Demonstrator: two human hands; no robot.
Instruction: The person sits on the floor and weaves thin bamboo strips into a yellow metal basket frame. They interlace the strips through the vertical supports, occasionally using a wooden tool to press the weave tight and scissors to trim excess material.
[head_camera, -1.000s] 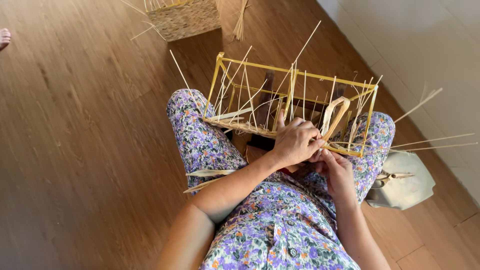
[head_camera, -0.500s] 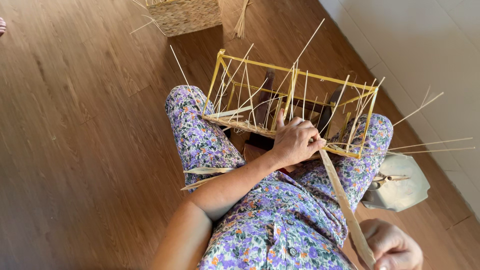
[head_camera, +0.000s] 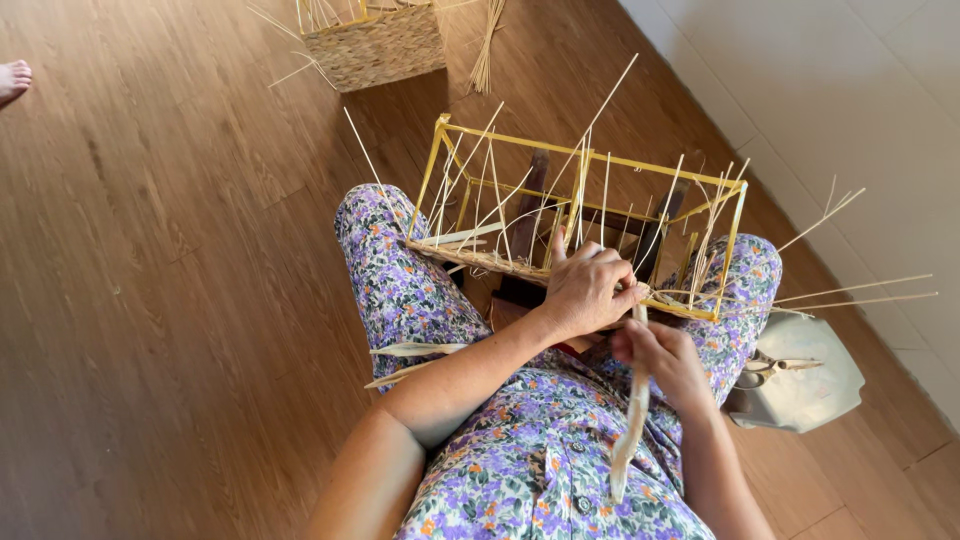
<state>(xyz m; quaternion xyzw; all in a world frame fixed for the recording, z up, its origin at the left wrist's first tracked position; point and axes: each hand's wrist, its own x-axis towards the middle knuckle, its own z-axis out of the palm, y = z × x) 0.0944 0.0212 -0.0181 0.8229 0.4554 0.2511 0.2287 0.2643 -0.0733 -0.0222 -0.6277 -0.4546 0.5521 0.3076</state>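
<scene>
Looking down at our own lap, we see a rectangular frame of yellow cane with thin upright straw spokes (head_camera: 585, 215) resting across our knees, which are covered in purple floral cloth, above a brown wooden plank floor (head_camera: 150, 300). Our left hand (head_camera: 585, 292) lies curled over the frame's near rail, its fingers folded down and pinching the woven edge where the flat pale straw weaving strip (head_camera: 632, 420) meets it. Our right hand (head_camera: 668, 362) sits just beside and slightly nearer our body, closed around that same strip, which runs from the frame's rail down through the fist and hangs loose over our floral top. The two hands are nearly touching. A dark wooden block (head_camera: 525, 290) shows beneath the frame, between our knees. A few loose pale straw pieces (head_camera: 405, 360) lie across our left thigh. To our right, on the floor by the white tiled wall (head_camera: 860, 120), sits a grey rounded pouch with a pair of scissors (head_camera: 775, 366) on it. Farther off, at the top of the view, stands a finished woven straw basket (head_camera: 378, 45), with a bundle of straw stalks (head_camera: 488, 45) beside it. Another person's bare foot (head_camera: 12, 78) shows at the far left edge.
</scene>
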